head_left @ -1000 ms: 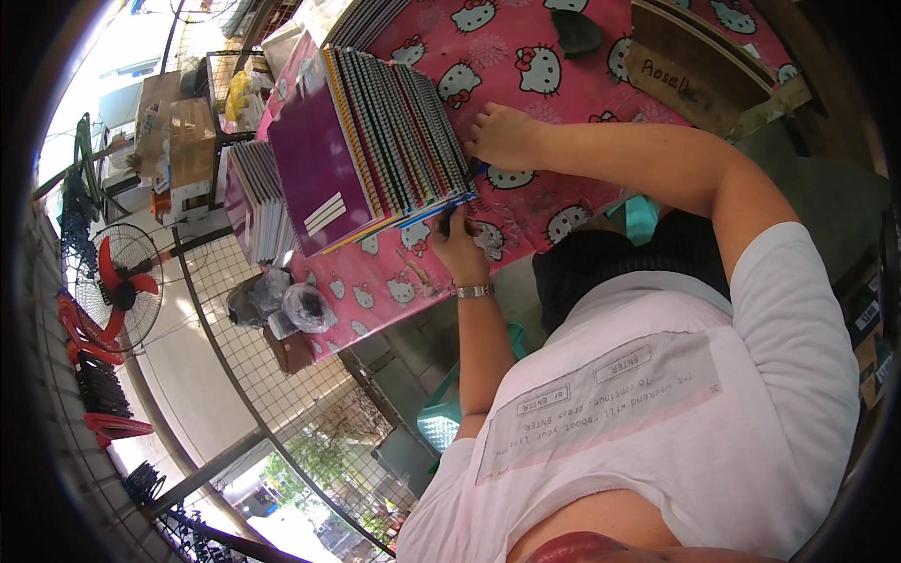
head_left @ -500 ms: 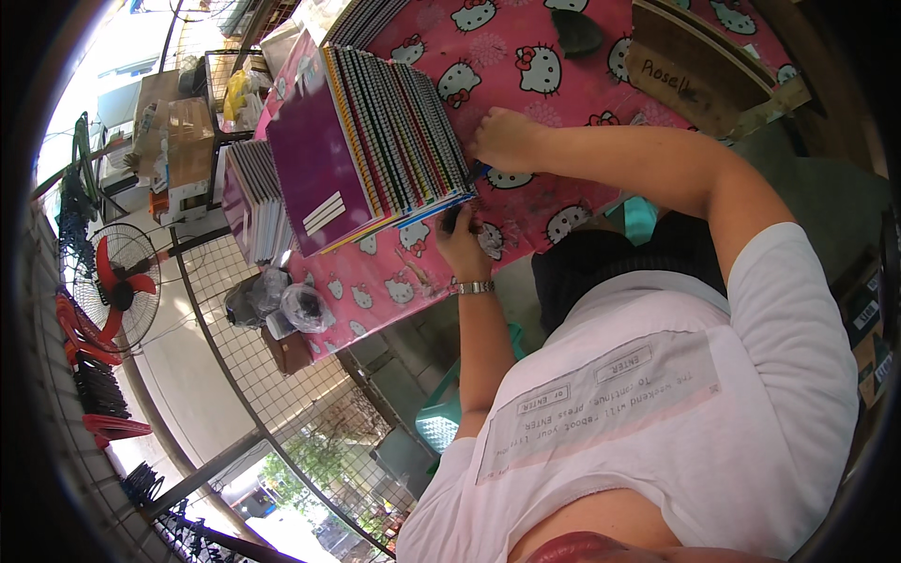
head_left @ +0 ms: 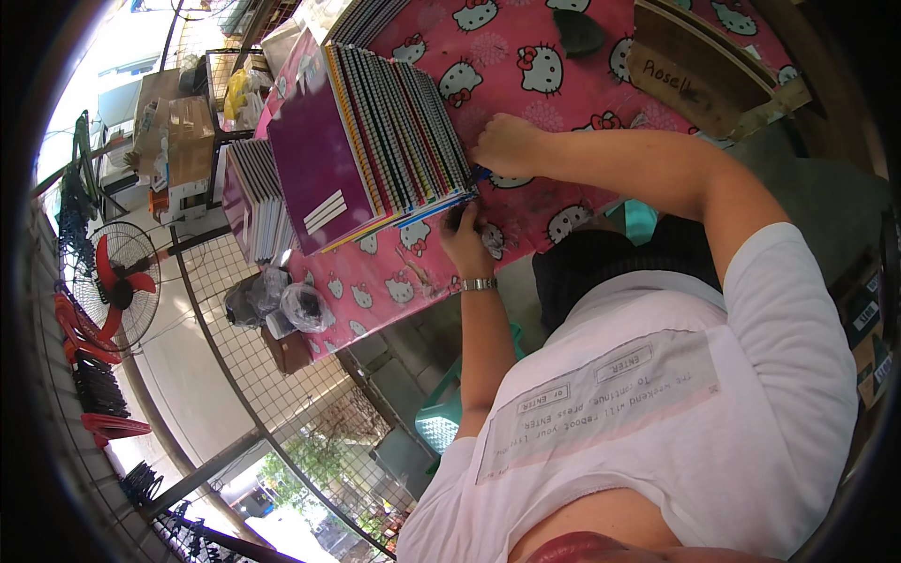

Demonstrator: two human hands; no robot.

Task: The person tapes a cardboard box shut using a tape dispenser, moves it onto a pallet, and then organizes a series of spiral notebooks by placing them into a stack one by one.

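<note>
A tall stack of spiral-bound notebooks [head_left: 324, 169], purple cover on top, stands on the pink table with its coil edges facing right. Close by the stack's near right corner is my right hand [head_left: 511, 145]. Its fingers are curled closed around a small tool with a blue part [head_left: 481, 174]; the tool's kind is mostly hidden. Below that same corner my left hand [head_left: 466, 246], with a metal watch at the wrist, is closed around a small black object [head_left: 458, 218] that I cannot identify.
More notebooks [head_left: 253, 197] lie left of the stack, and another pile [head_left: 361, 23] is behind it. Clear plastic-wrapped items [head_left: 305, 308] sit at the table's left edge. A dark wedge-shaped piece [head_left: 577, 35] and a cardboard box [head_left: 685, 84] are at the far right.
Both hands have shifted very slightly at the stack's corner, the left a little to the right. The stack has stayed in place.
</note>
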